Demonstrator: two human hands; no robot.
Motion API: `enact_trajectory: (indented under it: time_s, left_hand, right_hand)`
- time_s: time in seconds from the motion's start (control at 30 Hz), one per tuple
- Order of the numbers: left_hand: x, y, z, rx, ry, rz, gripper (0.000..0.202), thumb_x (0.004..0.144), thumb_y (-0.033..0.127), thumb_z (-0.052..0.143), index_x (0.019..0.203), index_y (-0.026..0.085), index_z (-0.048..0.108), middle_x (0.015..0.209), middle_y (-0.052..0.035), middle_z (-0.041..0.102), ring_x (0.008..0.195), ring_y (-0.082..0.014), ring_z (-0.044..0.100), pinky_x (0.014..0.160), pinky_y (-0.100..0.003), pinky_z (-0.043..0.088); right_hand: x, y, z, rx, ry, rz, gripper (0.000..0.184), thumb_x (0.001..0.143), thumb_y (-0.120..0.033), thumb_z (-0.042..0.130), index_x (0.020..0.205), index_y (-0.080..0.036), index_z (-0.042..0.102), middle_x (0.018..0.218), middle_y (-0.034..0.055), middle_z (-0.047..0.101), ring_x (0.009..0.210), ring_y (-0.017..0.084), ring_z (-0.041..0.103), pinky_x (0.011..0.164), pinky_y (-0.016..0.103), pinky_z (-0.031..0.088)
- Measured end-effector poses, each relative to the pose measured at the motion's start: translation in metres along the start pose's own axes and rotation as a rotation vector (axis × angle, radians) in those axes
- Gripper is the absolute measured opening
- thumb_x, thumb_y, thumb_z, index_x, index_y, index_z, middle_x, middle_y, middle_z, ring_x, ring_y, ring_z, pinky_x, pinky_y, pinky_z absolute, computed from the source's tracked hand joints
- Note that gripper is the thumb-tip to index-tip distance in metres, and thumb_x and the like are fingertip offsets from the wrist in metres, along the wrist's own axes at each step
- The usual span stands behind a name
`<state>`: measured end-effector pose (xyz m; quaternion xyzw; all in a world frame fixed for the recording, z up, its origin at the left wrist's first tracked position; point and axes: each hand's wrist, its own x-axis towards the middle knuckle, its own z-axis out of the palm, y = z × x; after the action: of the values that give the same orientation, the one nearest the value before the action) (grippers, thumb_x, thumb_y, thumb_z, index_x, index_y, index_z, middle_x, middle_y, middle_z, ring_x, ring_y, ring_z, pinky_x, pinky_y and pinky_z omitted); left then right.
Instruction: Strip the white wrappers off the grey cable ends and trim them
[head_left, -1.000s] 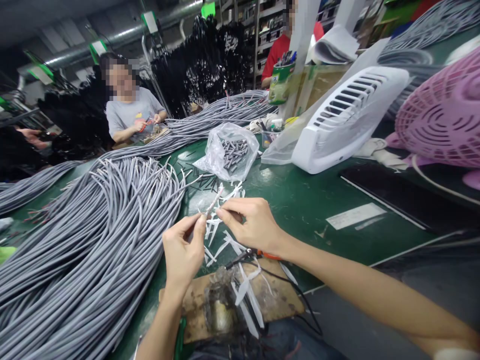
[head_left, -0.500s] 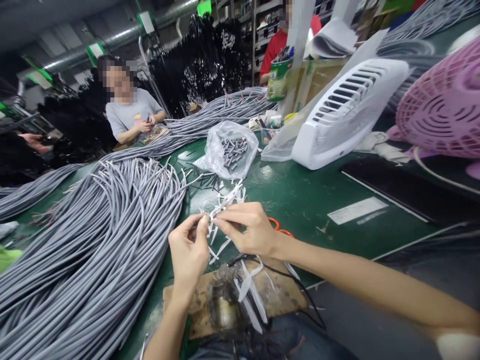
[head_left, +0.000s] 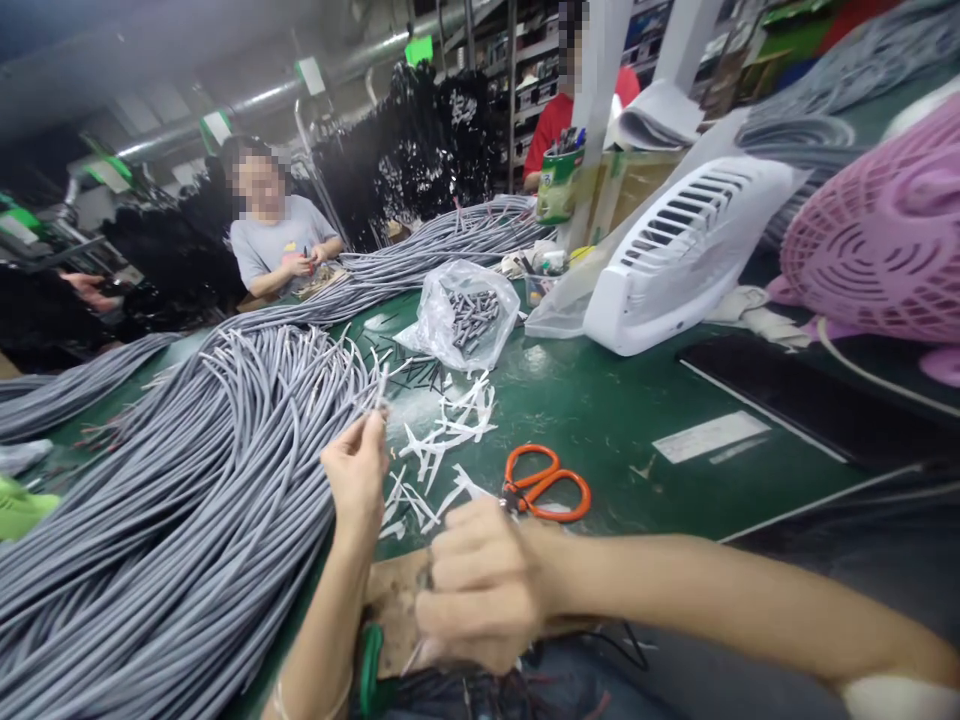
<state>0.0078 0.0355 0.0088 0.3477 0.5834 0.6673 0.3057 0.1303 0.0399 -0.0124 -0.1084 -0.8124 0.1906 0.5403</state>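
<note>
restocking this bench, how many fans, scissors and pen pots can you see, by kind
fans: 2, a white fan and a pink fan
orange scissors: 1
green pen pot: 1
total: 4

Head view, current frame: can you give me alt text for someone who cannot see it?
The left hand pinches the end of one grey cable beside a big pile of grey cables on a green table, while the right hand is curled over a wooden block at the near edge. Orange scissors and white strips lie beside them.
</note>
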Motion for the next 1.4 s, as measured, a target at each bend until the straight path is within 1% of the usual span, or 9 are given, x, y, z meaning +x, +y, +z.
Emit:
enact_trajectory:
  time_s: [0.07, 0.17, 0.23, 0.33, 0.43, 0.53, 0.63, 0.83, 1.4]
  left_hand:
    - [0.005, 0.0, 0.0, -0.073, -0.044, -0.012, 0.03, 0.057, 0.037, 0.072, 0.07, 0.009, 0.068, 0.043, 0.0082, 0.039, 0.034, -0.0006, 0.026, 0.032, -0.015, 0.019]
    - [0.004, 0.002, 0.0, -0.081, -0.136, -0.016, 0.035, 0.054, 0.033, 0.075, 0.079, 0.009, 0.069, 0.049, 0.0058, 0.049, 0.039, -0.0016, 0.036, 0.037, -0.015, 0.029]
    - [0.001, 0.002, -0.001, -0.046, -0.141, -0.006, 0.034, 0.052, 0.031, 0.077, 0.077, 0.01, 0.068, 0.052, 0.0038, 0.055, 0.041, -0.0035, 0.043, 0.04, -0.016, 0.035]
    - [-0.002, 0.0, -0.002, 0.051, -0.178, 0.001, 0.03, 0.054, 0.031, 0.075, 0.073, 0.011, 0.065, 0.049, 0.0029, 0.057, 0.041, -0.0066, 0.049, 0.043, -0.018, 0.041]
    - [-0.004, -0.002, -0.004, 0.151, -0.202, 0.018, 0.03, 0.058, 0.035, 0.073, 0.073, 0.011, 0.064, 0.05, 0.0013, 0.058, 0.043, -0.0086, 0.052, 0.044, -0.019, 0.044]
    - [-0.004, 0.0, -0.004, 0.172, -0.185, 0.041, 0.032, 0.062, 0.042, 0.07, 0.069, 0.011, 0.063, 0.047, 0.003, 0.052, 0.038, -0.005, 0.043, 0.037, -0.015, 0.035]
    - [-0.005, 0.003, -0.004, 0.069, -0.207, -0.011, 0.037, 0.062, 0.048, 0.069, 0.065, 0.012, 0.061, 0.047, 0.0059, 0.042, 0.035, -0.0008, 0.031, 0.032, -0.012, 0.023]
    - [-0.007, 0.007, -0.006, -0.045, -0.337, -0.114, 0.04, 0.063, 0.05, 0.069, 0.061, 0.012, 0.058, 0.047, 0.0074, 0.034, 0.035, 0.0005, 0.021, 0.03, -0.011, 0.015]
    - [-0.012, 0.003, -0.006, 0.053, -0.375, -0.062, 0.037, 0.071, 0.045, 0.063, 0.058, 0.013, 0.053, 0.049, 0.0061, 0.035, 0.039, -0.0014, 0.023, 0.032, -0.012, 0.017]
  right_hand:
    - [0.001, 0.001, -0.001, 0.031, 0.044, -0.105, 0.038, 0.089, -0.029, 0.039, 0.054, -0.02, 0.052, 0.045, -0.0029, 0.045, 0.04, 0.008, 0.04, 0.043, 0.021, 0.032]
    - [0.011, 0.014, -0.008, -0.047, 0.232, 0.266, 0.03, 0.087, -0.024, 0.042, 0.061, -0.016, 0.055, 0.048, -0.0034, 0.042, 0.043, 0.007, 0.038, 0.044, 0.02, 0.032]
    - [0.018, 0.024, -0.011, -0.017, 0.232, 0.517, 0.021, 0.08, -0.031, 0.054, 0.069, -0.014, 0.06, 0.045, -0.0071, 0.033, 0.041, 0.006, 0.03, 0.041, 0.019, 0.027]
    - [0.022, 0.031, -0.01, 0.102, 0.166, 0.658, 0.023, 0.071, -0.034, 0.064, 0.077, -0.013, 0.064, 0.044, -0.0087, 0.03, 0.04, 0.005, 0.024, 0.038, 0.018, 0.022]
    - [0.02, 0.026, -0.009, 0.147, 0.189, 0.573, 0.018, 0.076, -0.028, 0.056, 0.071, -0.013, 0.064, 0.046, -0.0057, 0.04, 0.039, 0.004, 0.028, 0.039, 0.019, 0.024]
    - [0.018, 0.018, -0.016, 0.089, 0.304, 0.454, 0.018, 0.079, -0.027, 0.053, 0.07, -0.015, 0.061, 0.045, -0.006, 0.039, 0.038, 0.005, 0.027, 0.039, 0.019, 0.024]
    - [0.02, 0.018, -0.024, 0.001, 0.462, 0.514, 0.02, 0.082, -0.032, 0.049, 0.076, -0.016, 0.059, 0.046, -0.0068, 0.036, 0.04, 0.006, 0.028, 0.041, 0.02, 0.025]
    - [0.019, 0.023, -0.017, -0.104, 0.037, 0.457, 0.035, 0.088, -0.026, 0.041, 0.054, -0.016, 0.046, 0.049, -0.0041, 0.04, 0.046, 0.007, 0.035, 0.049, 0.02, 0.026]
    - [0.019, 0.024, -0.015, 0.135, 0.006, 0.545, 0.036, 0.085, -0.029, 0.042, 0.053, -0.015, 0.048, 0.047, -0.0049, 0.036, 0.044, 0.006, 0.03, 0.045, 0.019, 0.024]
